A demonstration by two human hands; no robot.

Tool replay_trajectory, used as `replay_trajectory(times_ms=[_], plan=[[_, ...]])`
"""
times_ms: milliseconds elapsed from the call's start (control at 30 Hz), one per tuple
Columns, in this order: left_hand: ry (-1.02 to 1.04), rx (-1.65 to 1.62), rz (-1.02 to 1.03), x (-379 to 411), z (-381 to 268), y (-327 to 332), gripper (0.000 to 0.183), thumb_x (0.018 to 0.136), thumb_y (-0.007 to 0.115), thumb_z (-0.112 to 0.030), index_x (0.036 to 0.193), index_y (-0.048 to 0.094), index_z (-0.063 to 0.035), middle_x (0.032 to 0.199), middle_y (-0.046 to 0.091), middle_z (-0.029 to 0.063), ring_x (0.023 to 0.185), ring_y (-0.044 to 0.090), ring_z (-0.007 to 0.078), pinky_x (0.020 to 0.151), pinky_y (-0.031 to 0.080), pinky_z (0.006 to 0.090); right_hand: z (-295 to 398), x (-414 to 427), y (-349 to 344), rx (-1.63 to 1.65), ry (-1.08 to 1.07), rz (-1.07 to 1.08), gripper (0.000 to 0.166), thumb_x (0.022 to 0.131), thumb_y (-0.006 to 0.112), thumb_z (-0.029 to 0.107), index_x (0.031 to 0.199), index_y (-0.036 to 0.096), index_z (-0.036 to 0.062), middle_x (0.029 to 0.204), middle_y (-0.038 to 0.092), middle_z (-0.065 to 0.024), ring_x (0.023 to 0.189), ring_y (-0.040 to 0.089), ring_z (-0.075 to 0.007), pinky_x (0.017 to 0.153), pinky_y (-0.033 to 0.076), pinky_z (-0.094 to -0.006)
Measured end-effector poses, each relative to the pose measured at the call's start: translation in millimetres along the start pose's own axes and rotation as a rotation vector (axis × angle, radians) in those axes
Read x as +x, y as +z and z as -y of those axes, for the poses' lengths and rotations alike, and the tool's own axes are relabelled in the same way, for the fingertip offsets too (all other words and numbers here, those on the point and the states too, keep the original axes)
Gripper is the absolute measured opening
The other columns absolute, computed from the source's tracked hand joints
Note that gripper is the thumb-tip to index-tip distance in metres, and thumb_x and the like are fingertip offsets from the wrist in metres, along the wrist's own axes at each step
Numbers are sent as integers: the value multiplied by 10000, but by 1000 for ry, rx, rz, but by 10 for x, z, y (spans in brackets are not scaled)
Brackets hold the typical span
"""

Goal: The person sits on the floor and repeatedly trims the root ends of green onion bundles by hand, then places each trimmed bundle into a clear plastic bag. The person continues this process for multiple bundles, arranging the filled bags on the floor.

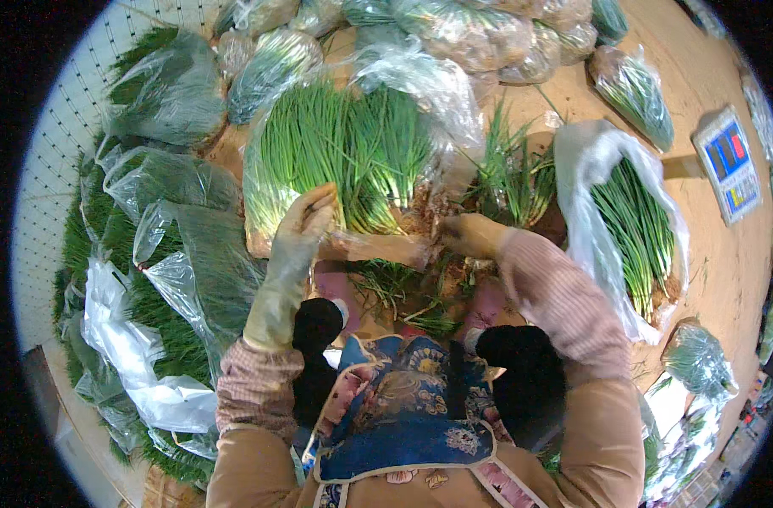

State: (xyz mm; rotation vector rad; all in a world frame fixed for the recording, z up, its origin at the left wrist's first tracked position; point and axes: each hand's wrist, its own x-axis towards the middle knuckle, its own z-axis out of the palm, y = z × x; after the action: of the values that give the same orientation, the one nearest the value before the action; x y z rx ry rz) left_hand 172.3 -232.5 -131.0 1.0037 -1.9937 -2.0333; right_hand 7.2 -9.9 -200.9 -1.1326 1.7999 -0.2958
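Observation:
A large clear plastic bag (453, 95) lies in front of me. Bunches of green onions (323, 136) fill it, green tops away from me and pale stems and soil-covered roots towards me. My left hand (307, 213), in a pale glove, is over the bag's near left part with fingers curled; whether anything is pinched there is unclear. My right hand (475, 235) is beside the roots at the near right end, blurred, and its fingertips are hidden. A tan strip (374, 247) spans between the hands.
Loose green onions (516, 184) lie right of the bag. Beyond them stands an open white bag (574, 165) of onions. A digital scale display (729, 165) is at far right. Filled bags (463, 32) are piled at the back, with more bagged greens (170, 330) at left.

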Motion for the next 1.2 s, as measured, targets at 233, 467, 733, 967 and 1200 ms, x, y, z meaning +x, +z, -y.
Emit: replay_trajectory(times_ms=[233,467,733,967,1200], plan=[[101,78,78,-70,-109,-121,332,808,502,-73,1133,445,-31,1057,514,86,865,513,115,717,430,206,-521,1936,614,640,631,-654,768,662,657,421,1175,349,-60,1125,455,-231,1027,458,-307,835,387,-347],[9,-8,96,-63,-171,-233,360,795,509,-64,1142,433,-8,1052,519,97,977,492,151,817,394,243,-367,2112,515,789,406,-339,986,523,711,518,1208,305,-63,1204,388,-217,1119,377,-303,915,326,-362],[-7,94,223,-30,-146,-38,384,807,464,-20,1177,369,13,1169,436,110,1069,433,183,893,346,275,-401,2124,612,861,406,-496,882,489,761,403,1130,383,-71,1116,481,-194,1031,469,-279,885,359,-322],[102,132,111,13,-141,21,364,775,541,-63,1122,448,1,1087,508,110,928,508,154,813,400,249,-744,1453,268,1020,341,-607,543,584,724,194,1014,488,-38,887,578,-123,781,553,-205,715,432,-307],[97,185,129,-44,13,-44,344,772,537,-59,1102,461,5,1078,514,121,975,503,190,821,399,263,-926,964,68,732,424,-409,386,752,552,185,1061,490,-39,967,571,-136,892,541,-236,828,386,-314]])
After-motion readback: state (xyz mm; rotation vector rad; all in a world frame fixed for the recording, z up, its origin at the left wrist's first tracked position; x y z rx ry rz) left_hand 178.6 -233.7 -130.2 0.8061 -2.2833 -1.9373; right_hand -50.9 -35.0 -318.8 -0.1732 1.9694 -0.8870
